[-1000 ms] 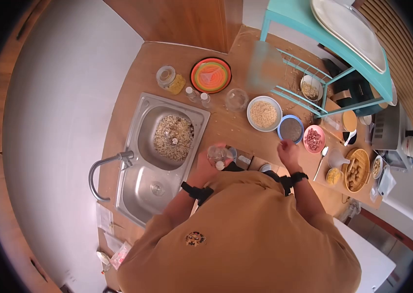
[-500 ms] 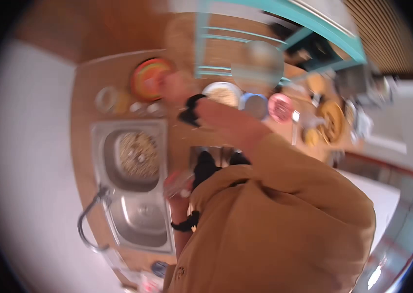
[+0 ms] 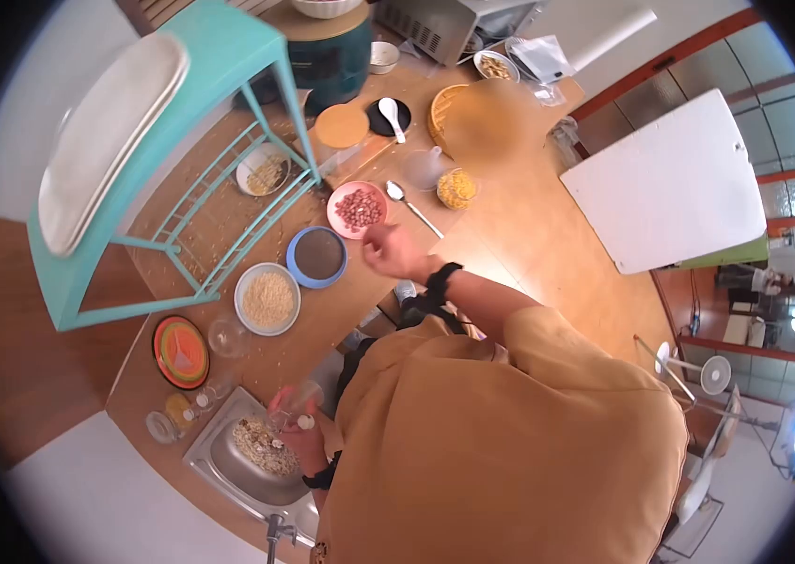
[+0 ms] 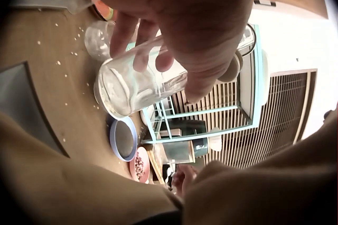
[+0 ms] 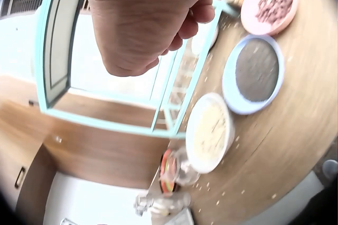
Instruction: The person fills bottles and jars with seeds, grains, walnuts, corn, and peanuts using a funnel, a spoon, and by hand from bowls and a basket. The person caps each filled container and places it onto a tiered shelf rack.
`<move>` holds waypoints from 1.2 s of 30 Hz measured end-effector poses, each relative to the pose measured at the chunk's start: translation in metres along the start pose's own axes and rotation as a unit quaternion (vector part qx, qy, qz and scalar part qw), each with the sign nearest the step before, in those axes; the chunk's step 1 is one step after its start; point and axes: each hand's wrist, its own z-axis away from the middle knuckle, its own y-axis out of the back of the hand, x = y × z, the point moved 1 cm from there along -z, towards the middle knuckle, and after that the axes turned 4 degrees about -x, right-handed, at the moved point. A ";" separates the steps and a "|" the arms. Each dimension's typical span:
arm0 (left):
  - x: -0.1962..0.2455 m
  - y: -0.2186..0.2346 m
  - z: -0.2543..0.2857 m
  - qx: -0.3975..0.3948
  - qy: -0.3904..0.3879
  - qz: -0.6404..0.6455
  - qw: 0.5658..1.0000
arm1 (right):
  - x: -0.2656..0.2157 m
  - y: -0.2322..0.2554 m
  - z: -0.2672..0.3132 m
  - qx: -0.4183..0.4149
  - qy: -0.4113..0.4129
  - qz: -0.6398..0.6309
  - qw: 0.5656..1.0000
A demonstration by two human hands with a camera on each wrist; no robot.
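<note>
My left hand (image 3: 308, 449) grips a clear glass bottle (image 4: 138, 83) near the sink; the bottle lies tilted, with a pale cap at one end and nothing seen inside. Fingers wrap its far side in the left wrist view. My right hand (image 3: 393, 252) hovers beside a pink bowl (image 3: 358, 209) of reddish beans or nuts, its fingers loosely curled with nothing visible in them. Just right of that bowl, a spoon (image 3: 416, 209) lies on the counter. A blue bowl (image 3: 315, 256) of dark grey contents and a white bowl (image 3: 267, 299) of pale grains stand alongside.
A turquoise rack (image 3: 195, 70) stands over the back of the counter. The sink (image 3: 228, 470) holds a heap of pale grains. A jar of yellow pieces (image 3: 456, 189), a wicker basket (image 3: 439, 111) and a colourful plate (image 3: 181, 352) are around. Loose grains dot the counter.
My right hand has swung from near the colourful plate across to the pink bowl. The head view has turned right. My left hand keeps hold of the glass bottle.
</note>
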 end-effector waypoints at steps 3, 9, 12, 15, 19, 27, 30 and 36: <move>0.015 -0.029 -0.019 -0.054 -0.002 -0.004 0.999 | 0.052 0.053 0.013 0.037 -0.084 0.068 0.994; 0.036 -0.075 -0.031 -0.067 0.024 -0.001 0.997 | 0.123 0.116 -0.031 0.155 -0.139 0.171 0.963; 0.043 -0.089 -0.036 -0.083 0.021 -0.029 0.996 | 0.158 0.128 -0.065 0.098 -0.143 0.196 0.965; 0.057 -0.100 -0.038 -0.078 0.031 -0.042 0.996 | 0.179 0.131 -0.082 -0.011 -0.143 0.193 0.971; 0.069 -0.112 -0.036 -0.067 0.068 -0.019 0.995 | 0.187 0.141 -0.085 -0.019 -0.115 0.182 0.976; 0.062 -0.117 -0.044 -0.052 0.047 -0.033 0.997 | 0.145 0.223 -0.084 0.160 -0.065 0.144 0.975; 0.065 -0.116 -0.054 -0.088 -0.035 -0.167 0.981 | 0.140 0.252 -0.060 0.284 -0.119 -0.071 0.949; 0.076 -0.128 -0.084 -0.091 -0.032 -0.113 0.989 | 0.084 0.232 -0.027 0.144 -0.045 -0.666 0.730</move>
